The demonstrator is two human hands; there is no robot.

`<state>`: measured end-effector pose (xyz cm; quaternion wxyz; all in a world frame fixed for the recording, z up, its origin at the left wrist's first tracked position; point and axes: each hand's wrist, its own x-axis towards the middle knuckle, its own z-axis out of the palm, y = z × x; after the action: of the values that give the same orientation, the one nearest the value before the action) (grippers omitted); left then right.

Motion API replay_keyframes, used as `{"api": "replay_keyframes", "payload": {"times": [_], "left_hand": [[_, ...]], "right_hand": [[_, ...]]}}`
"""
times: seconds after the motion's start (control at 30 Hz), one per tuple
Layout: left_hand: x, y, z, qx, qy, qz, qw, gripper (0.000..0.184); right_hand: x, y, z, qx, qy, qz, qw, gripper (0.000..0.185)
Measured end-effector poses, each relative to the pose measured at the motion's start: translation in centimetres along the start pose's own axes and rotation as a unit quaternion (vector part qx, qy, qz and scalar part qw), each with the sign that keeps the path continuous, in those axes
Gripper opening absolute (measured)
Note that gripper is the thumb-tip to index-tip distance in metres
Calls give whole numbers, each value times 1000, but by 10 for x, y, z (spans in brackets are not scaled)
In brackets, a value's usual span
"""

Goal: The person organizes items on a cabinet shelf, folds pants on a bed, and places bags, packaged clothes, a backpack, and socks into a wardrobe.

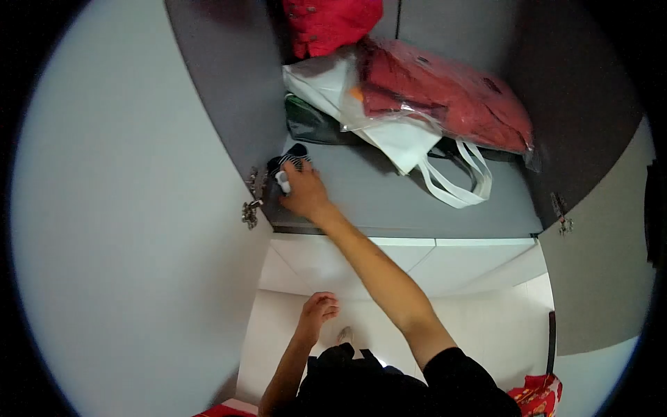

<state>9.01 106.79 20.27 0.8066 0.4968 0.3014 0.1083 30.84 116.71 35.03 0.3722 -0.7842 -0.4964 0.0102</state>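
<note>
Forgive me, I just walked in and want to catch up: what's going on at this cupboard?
A person has their right hand on a small dark cloth bundle with white stripes, at the front left of a flat grey shelf. Whether it is gripped is unclear. The left hand hangs below the shelf, with nothing visible in it. Farther back, folded red fabric in clear plastic lies partly over a white bag with loop handles.

From the person's head, our single wide, round view looks forward and down. We face the open cabinet (375,198) from near, within reach of the right hand (304,191), with the torso (368,393) and floor (479,316) below.
</note>
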Motion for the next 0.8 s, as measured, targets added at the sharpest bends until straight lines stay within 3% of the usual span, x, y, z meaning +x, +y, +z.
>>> {"api": "replay_keyframes", "payload": {"times": [0.13, 0.2, 0.23, 0.3, 0.33, 0.37, 0.4, 0.47, 0.5, 0.63, 0.73, 0.8], "left_hand": [[14, -4, 5, -15, -28, -25, 999, 25], [29, -15, 9, -20, -45, -32, 998, 25], [32, -14, 15, -9, -65, -42, 997, 25], [39, -12, 37, -33, -124, -55, 990, 37], [29, -6, 58, -20, -153, -69, 986, 37], [13, 9, 83, -202, -221, -81, 951, 47], [0, 19, 114, -373, -278, -111, 878, 57], [-10, -12, 156, -310, -385, -71, 866, 61], [-27, -27, 184, -251, -426, -100, 863, 58], [-120, -152, 285, -38, -548, -238, 801, 49], [-226, -224, 341, 16, -624, -462, 630, 50], [-303, -281, 348, 101, -662, -515, 536, 54]], "right_hand": [[-13, 9, 7, -35, 23, 37, 998, 47], [-37, 19, -5, 118, 60, -20, 991, 40], [-58, 23, -17, 110, 76, -4, 991, 40], [-117, 25, -53, 201, 175, -4, 964, 29], [-156, 31, -69, 235, 162, 41, 958, 28], [-198, 36, -87, 267, 156, 84, 947, 26], [-247, 36, -113, 299, 170, 116, 932, 25], [-350, 48, -134, 275, 247, 162, 915, 24], [-400, 45, -145, 258, 285, 211, 899, 24], [-603, 21, -171, 182, 500, 359, 767, 25], [-744, -23, -149, 97, 638, 431, 631, 26], [-823, -61, -120, 91, 713, 467, 515, 26]]}}
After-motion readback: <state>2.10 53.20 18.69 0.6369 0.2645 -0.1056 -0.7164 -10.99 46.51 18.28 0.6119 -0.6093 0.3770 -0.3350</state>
